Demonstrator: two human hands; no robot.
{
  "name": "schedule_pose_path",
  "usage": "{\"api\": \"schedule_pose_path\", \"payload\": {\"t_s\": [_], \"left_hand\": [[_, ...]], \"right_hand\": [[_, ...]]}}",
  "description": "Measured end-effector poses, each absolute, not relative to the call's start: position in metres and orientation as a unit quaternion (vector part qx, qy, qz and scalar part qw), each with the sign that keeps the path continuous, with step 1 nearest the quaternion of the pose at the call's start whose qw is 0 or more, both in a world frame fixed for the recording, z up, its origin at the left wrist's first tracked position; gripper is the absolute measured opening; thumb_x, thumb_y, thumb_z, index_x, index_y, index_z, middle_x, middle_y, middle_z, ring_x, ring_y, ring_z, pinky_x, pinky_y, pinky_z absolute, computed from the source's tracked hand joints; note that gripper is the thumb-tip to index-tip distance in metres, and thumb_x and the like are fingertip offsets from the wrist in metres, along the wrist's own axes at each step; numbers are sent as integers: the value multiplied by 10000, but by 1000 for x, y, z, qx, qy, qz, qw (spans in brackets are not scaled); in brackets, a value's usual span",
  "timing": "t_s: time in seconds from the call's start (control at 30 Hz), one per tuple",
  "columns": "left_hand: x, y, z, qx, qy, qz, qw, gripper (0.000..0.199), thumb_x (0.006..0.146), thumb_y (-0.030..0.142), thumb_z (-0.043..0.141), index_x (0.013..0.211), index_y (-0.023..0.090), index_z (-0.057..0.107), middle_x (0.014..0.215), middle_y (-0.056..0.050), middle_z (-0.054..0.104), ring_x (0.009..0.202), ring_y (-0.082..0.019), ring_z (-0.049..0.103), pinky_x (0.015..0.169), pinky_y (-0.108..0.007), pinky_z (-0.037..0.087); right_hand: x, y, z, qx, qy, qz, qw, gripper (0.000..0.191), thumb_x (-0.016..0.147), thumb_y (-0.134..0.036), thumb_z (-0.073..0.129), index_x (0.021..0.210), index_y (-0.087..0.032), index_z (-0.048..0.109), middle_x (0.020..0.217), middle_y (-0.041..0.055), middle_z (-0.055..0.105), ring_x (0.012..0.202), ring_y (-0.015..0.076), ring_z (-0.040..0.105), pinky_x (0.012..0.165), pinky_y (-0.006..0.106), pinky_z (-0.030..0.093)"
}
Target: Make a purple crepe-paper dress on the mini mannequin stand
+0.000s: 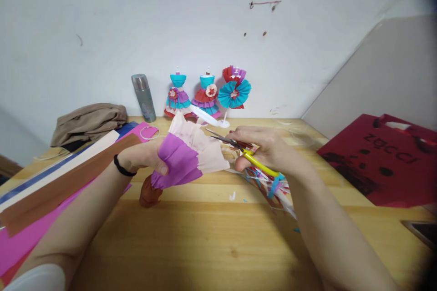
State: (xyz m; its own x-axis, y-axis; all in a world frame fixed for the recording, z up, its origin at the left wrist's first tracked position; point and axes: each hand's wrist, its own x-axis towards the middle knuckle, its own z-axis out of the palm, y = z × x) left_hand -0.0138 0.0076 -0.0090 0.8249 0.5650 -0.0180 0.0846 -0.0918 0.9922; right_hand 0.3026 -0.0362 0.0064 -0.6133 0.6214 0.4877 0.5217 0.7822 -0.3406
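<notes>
My left hand (150, 157) grips a small paper dress with a purple layer (179, 161), a pale pink crinkled layer (201, 145) pointing away to the right, and a brown-red part (150, 193) hanging below the hand. My right hand (264, 145) holds scissors (254, 161) with yellow handles. Their blades are slightly parted and point left, close to the pale layer's right side; whether they touch it I cannot tell. Colourful paper scraps (269, 182) lie beneath my right hand.
Three paper dresses (206, 95) stand by the wall, beside a grey flask (144, 97). Folded brown cloth (90, 122) and long paper sheets (61, 182) lie at the left. A red bag (385, 163) is at the right, with a dark flat object (423, 232) near the edge.
</notes>
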Motion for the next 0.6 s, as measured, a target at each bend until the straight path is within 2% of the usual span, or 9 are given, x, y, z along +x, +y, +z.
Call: {"api": "schedule_pose_path", "payload": {"t_s": [0.1, 0.27, 0.43, 0.6], "left_hand": [[-12, 7, -8, 706, 211, 170, 654, 317, 537, 307, 886, 792, 183, 744, 757, -43, 714, 737, -214, 638, 717, -321, 539], [-13, 10, -9, 707, 212, 153, 657, 336, 539, 288, 886, 825, 175, 749, 760, -48, 718, 723, -211, 638, 681, -313, 532], [-14, 10, -13, 690, 207, 136, 680, 293, 514, 296, 882, 717, 158, 723, 680, -64, 692, 653, -209, 616, 596, -309, 522], [-15, 10, -14, 682, 223, 123, 686, 270, 503, 240, 852, 738, 167, 743, 659, -62, 697, 616, -212, 616, 549, -309, 514]], "right_hand": [[303, -36, 7, -298, -899, 71, 313, 478, 843, -652, 629, 904, -182, 692, 785, 57, 650, 681, 177, 589, 584, 280, 432], [300, -37, 8, -252, -911, 43, 324, 511, 857, -648, 596, 1011, -171, 696, 787, 61, 656, 721, 186, 625, 621, 287, 458], [298, -39, 10, -250, -914, 28, 320, 555, 863, -661, 569, 1026, -148, 705, 798, 66, 663, 731, 183, 633, 626, 285, 455], [297, -41, 12, -267, -913, 50, 303, 546, 848, -693, 566, 1038, -206, 723, 806, 73, 664, 746, 210, 632, 637, 317, 459]]}}
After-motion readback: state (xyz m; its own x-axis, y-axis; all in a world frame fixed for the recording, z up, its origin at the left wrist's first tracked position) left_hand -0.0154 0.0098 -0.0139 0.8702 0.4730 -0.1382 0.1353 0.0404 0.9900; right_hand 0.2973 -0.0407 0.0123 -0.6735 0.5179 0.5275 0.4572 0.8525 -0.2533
